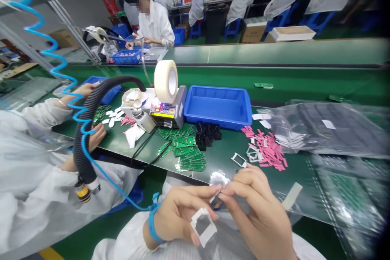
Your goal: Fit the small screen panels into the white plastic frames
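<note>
My left hand (175, 213), with a blue strap at the wrist, has a small white plastic frame (209, 234) between its thumb and fingers, low over my lap. A small, thin greyish piece (215, 197) lies between the fingertips of both hands; its kind is too small to make out. My right hand (258, 207) pinches that piece with thumb and forefinger. Just past the right knuckles, another white frame (239, 159) rests at the table edge. A bright white cluster (219, 178) shows behind the fingertips, its details washed out.
Green circuit boards (190, 156), black parts (205, 136) and pink strips (269, 150) lie on the table (224, 152). Behind them stand a blue tray (217, 105) and a tape roll (166, 81). A black hose (88, 122) arches at left, beside a co-worker's hand (97, 136).
</note>
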A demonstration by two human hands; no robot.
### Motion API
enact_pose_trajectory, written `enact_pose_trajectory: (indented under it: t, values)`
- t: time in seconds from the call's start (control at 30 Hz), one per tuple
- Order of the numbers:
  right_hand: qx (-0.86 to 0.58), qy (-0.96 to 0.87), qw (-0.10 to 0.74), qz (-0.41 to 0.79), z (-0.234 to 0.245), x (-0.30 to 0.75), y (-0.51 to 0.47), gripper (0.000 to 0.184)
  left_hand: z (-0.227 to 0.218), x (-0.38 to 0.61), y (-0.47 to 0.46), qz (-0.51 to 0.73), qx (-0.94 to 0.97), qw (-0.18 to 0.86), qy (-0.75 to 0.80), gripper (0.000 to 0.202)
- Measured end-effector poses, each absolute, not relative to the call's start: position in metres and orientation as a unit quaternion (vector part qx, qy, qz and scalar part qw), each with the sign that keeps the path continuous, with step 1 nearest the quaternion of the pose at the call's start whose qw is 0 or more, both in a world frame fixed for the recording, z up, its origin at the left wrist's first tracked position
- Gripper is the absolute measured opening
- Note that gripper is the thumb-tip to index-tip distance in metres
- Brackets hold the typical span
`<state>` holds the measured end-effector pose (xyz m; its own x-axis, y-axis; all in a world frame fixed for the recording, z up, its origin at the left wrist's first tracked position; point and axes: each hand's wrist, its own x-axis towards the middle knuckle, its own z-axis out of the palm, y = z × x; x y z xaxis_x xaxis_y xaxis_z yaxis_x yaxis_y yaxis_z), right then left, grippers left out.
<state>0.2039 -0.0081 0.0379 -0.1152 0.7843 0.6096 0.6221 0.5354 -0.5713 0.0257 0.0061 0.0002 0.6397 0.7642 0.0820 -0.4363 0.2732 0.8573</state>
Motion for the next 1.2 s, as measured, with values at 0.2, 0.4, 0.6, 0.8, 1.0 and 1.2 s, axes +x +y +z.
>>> enact_pose_trajectory:
  t: [0.2, 0.4, 0.6, 0.8, 1.0, 1.2]
  values:
    - [-0.471, -0.751, 0.448, 0.121, 0.035, 0.203, -0.005, 0.012, 0.006, 0.024, 0.01, 0.387, 0.443, 0.787, 0.185, 0.039]
    - [-0.47, -0.765, 0.419, 0.134, 0.023, 0.194, -0.001, 0.014, 0.003, 0.027, 0.006, 0.4, 0.409, 0.793, 0.211, 0.035]
    - [-0.487, -0.742, 0.412, 0.206, 0.013, 0.206, -0.011, 0.019, -0.009, 0.033, 0.008, 0.423, 0.216, 0.853, 0.217, 0.034]
    - [-0.607, -0.744, 0.22, 0.172, -0.042, 0.22, 0.004, 0.023, -0.014, 0.03, 0.014, 0.423, 0.123, 0.878, 0.187, 0.031]
    - [-0.533, -0.771, 0.289, 0.193, -0.014, 0.22, 0.01, 0.015, -0.007, 0.033, 0.011, 0.411, 0.132, 0.883, 0.186, 0.032]
    - [-0.408, -0.853, 0.297, 0.135, 0.038, 0.207, 0.012, 0.026, -0.005, 0.033, 0.008, 0.401, 0.167, 0.876, 0.21, 0.035]
